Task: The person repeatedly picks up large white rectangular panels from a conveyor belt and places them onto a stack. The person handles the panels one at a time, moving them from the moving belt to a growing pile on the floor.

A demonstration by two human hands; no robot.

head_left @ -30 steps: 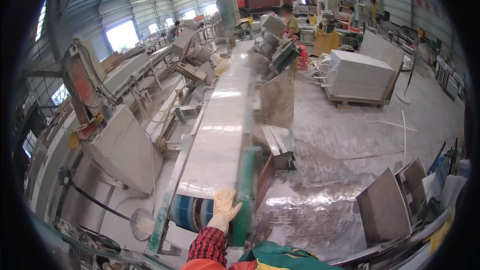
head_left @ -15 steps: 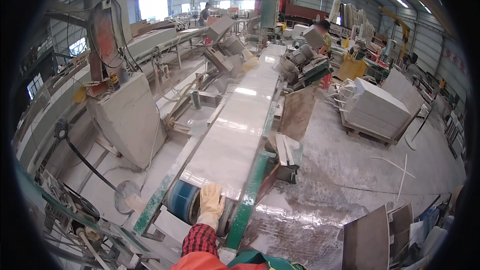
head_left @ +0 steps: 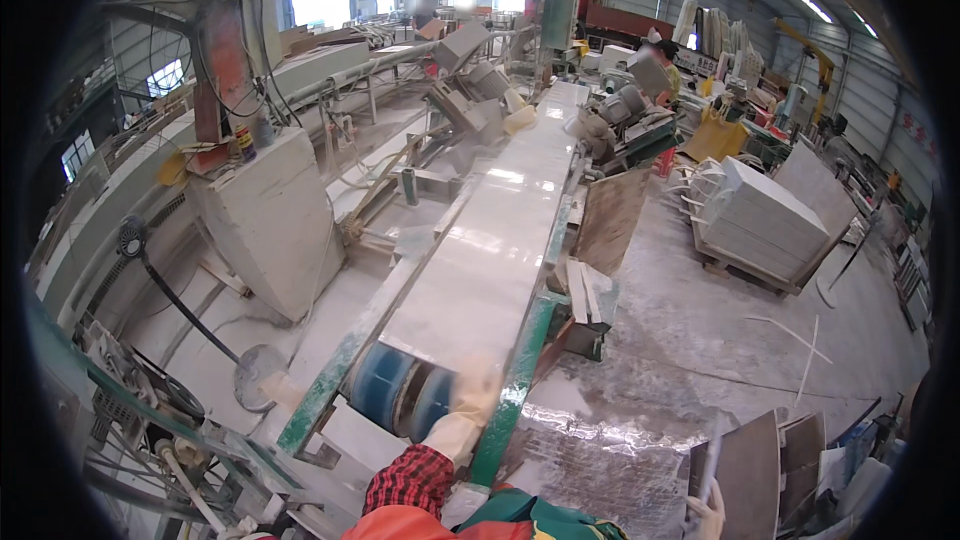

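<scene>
A long, wet, pale stone slab (head_left: 470,285) lies on a conveyor with green side rails (head_left: 520,390) and a blue roller (head_left: 382,385) at its near end. My left hand (head_left: 474,402), in a cream glove, is at the slab's near right corner, above the roller and beside the right rail. Motion blurs its fingers, so their shape is unclear. At the lower right my right hand (head_left: 707,513) has its fingers around a thin, upright, pale strip (head_left: 713,460). The strip is blurred, and its kind is unclear.
Motors (head_left: 625,105) flank the conveyor farther along. To the left stand a large stone block (head_left: 270,225) and a black pole on a round base (head_left: 258,385). Stacked white slabs (head_left: 765,210) sit on a pallet at the right. Brown boards (head_left: 735,475) lean nearby. Another person (head_left: 668,70) stands at the back.
My left hand has moved right along the slab's near edge. The slab's near edge sits slightly farther back, showing more roller. My right hand has come into view with the strip. The view has shifted slightly.
</scene>
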